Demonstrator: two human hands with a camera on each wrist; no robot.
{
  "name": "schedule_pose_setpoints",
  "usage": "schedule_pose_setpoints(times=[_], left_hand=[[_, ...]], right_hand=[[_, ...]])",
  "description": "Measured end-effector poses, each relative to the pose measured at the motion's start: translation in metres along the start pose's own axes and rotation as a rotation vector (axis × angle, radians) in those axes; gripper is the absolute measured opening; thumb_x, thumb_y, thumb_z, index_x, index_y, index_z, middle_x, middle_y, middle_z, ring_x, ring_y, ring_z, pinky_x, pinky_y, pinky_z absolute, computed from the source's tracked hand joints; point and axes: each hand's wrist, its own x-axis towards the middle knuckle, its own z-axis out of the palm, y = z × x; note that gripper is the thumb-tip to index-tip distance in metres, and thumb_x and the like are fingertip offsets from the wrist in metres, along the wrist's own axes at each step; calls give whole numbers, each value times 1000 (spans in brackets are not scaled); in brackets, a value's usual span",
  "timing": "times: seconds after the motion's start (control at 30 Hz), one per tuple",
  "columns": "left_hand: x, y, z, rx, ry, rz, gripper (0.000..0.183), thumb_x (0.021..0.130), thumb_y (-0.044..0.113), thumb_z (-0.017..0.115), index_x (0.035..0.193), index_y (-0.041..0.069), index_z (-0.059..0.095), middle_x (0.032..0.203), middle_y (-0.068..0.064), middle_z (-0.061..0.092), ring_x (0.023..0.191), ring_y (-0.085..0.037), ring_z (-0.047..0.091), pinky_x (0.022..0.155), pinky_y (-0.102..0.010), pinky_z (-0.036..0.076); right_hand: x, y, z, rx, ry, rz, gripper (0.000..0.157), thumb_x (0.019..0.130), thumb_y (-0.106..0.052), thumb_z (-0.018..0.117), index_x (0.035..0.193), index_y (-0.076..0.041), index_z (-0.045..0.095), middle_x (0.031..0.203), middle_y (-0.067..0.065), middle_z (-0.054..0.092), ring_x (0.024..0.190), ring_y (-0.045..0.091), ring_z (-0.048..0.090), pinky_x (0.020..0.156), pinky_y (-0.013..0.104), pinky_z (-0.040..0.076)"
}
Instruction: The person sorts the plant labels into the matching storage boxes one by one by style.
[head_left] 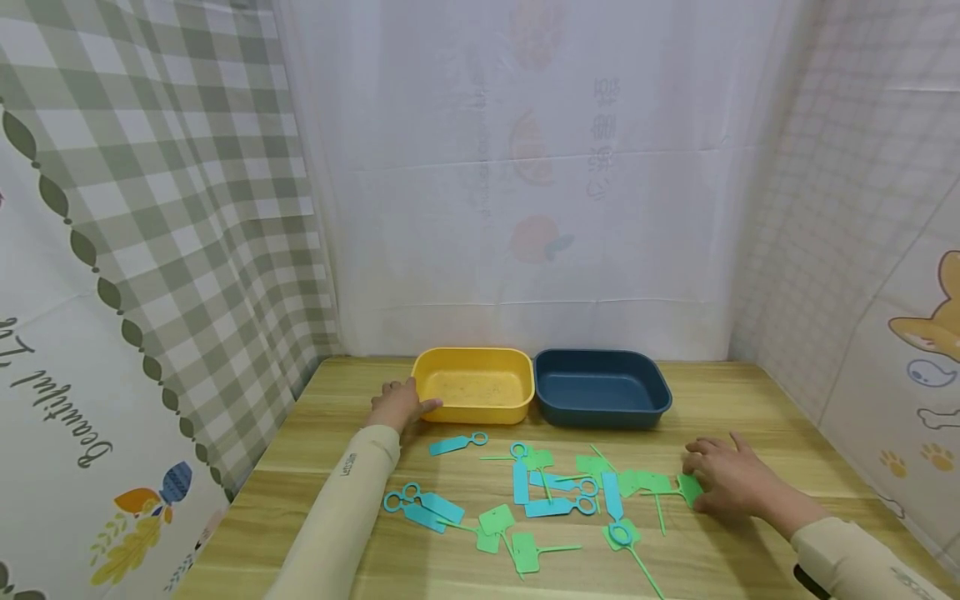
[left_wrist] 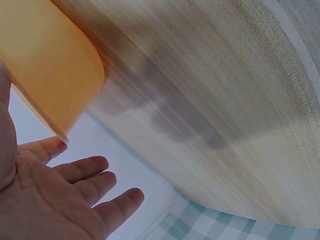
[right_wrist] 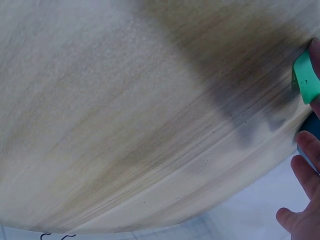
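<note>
My left hand [head_left: 397, 404] touches the left side of the yellow bin [head_left: 472, 414]; in the left wrist view an index fingertip meets its rim while the other fingers spread loosely. On the right, my right hand [head_left: 727, 475] pinches the square head of a green plant label [head_left: 688, 490] between thumb and finger. That same label [right_wrist: 306, 77] appears at the edge of the right wrist view. More green plant labels [head_left: 526, 552], with square heads and thin stems, lie between the hands. Blue tags with ring ends [head_left: 520, 482] are mixed in, some overlapping the green ones.
A dark blue bin [head_left: 603, 417] stands against the yellow one's right side at the back. White cloth [head_left: 525, 292] hangs behind the wooden table [head_left: 300, 508], and checked cloth [head_left: 225, 167] hangs on the left. One blue tag [head_left: 450, 445] lies just before the yellow bin.
</note>
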Motion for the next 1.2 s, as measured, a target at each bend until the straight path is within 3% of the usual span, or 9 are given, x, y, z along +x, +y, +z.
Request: schedule_pose_setpoints(times=[0.33,0.63,0.87,1.2], left_hand=[[-1,0,0,3,4,-3,79,81,59,52,131,-1,41,121,-32,43,118,-45,33,87,-60,33],[-3,3,-1,-36,-13,-32,79,81,59,53,134,2,38,122,-29,42,111,-42,37,89,-58,31],[-2,3,-1,-21,-6,-22,79,80,60,52,132,1,40,121,-30,43,113,-42,37,88,-57,32],[2,0,1,-5,3,-16,79,81,58,53,132,-1,39,123,-33,41,118,-45,33,88,-60,31]], right_hand=[[3,0,3,12,12,63,43,57,-38,81,91,-16,64,112,17,56,107,41,48,86,70,18],[9,0,0,12,104,81,21,65,-24,78,77,-23,61,109,17,57,103,40,50,86,69,19],[10,-1,-12,72,139,65,26,69,-19,77,67,-31,54,106,14,59,99,38,53,83,70,22],[25,-6,-25,107,213,32,21,71,-20,76,72,-32,59,105,12,60,98,36,54,84,68,22]])
